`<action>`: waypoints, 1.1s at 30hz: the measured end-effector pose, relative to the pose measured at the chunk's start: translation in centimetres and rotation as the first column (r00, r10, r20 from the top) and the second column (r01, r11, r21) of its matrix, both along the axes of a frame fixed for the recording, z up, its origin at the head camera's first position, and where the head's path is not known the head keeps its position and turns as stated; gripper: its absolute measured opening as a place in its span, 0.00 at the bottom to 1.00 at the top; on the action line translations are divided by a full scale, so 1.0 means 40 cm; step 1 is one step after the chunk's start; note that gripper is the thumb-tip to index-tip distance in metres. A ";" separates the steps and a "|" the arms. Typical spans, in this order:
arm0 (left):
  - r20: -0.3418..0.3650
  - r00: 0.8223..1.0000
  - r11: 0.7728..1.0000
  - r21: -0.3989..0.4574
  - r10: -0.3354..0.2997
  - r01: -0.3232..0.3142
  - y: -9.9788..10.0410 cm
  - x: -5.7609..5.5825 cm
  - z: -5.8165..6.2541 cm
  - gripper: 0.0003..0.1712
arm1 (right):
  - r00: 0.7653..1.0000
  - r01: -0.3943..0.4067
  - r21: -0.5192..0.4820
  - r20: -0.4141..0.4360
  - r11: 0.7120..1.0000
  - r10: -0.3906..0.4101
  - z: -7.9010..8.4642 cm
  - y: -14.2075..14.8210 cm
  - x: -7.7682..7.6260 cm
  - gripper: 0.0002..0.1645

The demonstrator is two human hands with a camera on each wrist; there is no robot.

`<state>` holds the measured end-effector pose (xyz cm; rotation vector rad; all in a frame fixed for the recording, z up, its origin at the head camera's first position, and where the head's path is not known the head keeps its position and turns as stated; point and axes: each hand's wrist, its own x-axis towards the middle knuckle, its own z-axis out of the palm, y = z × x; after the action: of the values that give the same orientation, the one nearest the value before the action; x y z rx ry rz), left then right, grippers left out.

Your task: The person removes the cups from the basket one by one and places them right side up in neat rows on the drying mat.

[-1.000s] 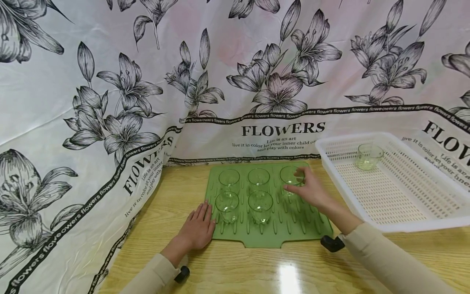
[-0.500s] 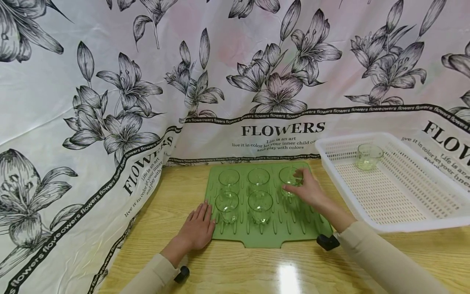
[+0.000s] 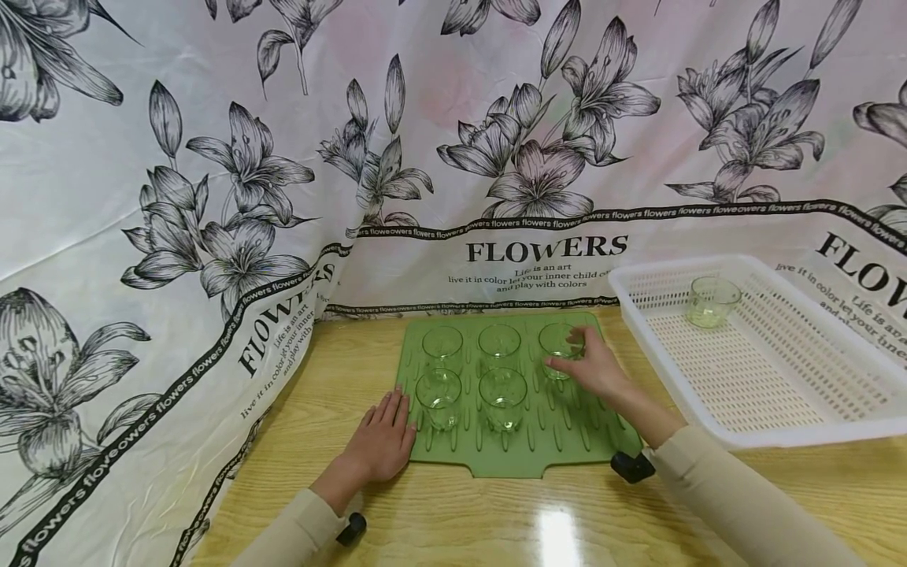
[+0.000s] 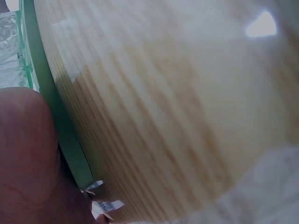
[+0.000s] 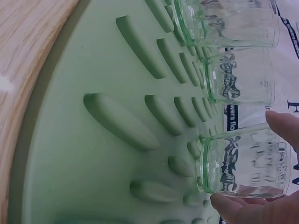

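Note:
My right hand [image 3: 595,366] holds a clear, green-tinted drinking glass [image 3: 556,346] by its sides at the back right of the green drying mat [image 3: 506,465]. In the right wrist view, thumb and fingers lie on opposite sides of this glass [image 5: 247,163], which stands upright with its base at the mat's raised ridges [image 5: 121,121]. Several more glasses stand upright on the mat, among them a front middle glass [image 3: 502,400] and a front left glass [image 3: 438,400]. My left hand [image 3: 383,441] lies flat on the table, fingers straight, against the mat's left edge.
A white perforated plastic basket [image 3: 708,421] stands to the right of the mat, with one glass [image 3: 713,302] at its back. A floral-printed cloth [image 3: 397,268] hangs behind and left of the wooden table [image 3: 482,520].
The right hand and the glass it holds have shifted very slightly left and toward me, then stayed there. The left hand keeps its place.

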<state>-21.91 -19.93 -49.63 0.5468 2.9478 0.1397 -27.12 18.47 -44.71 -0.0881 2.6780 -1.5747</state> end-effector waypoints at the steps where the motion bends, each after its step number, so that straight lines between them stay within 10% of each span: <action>1: 0.000 1.000 1.000 0.002 0.000 0.000 0.000 -0.001 -0.001 0.36 | 1.000 0.000 -0.001 0.003 1.000 0.000 0.000 0.001 -0.001 0.53; 33: -0.011 1.000 1.000 0.018 0.001 -0.001 -0.003 -0.004 -0.006 0.37 | 0.999 0.031 0.054 0.014 0.998 -0.031 0.069 0.012 0.043 0.65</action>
<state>-22.07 -20.04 -49.85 0.5505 2.9600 0.1640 -25.40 18.94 -41.97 -0.0336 2.7209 -1.5045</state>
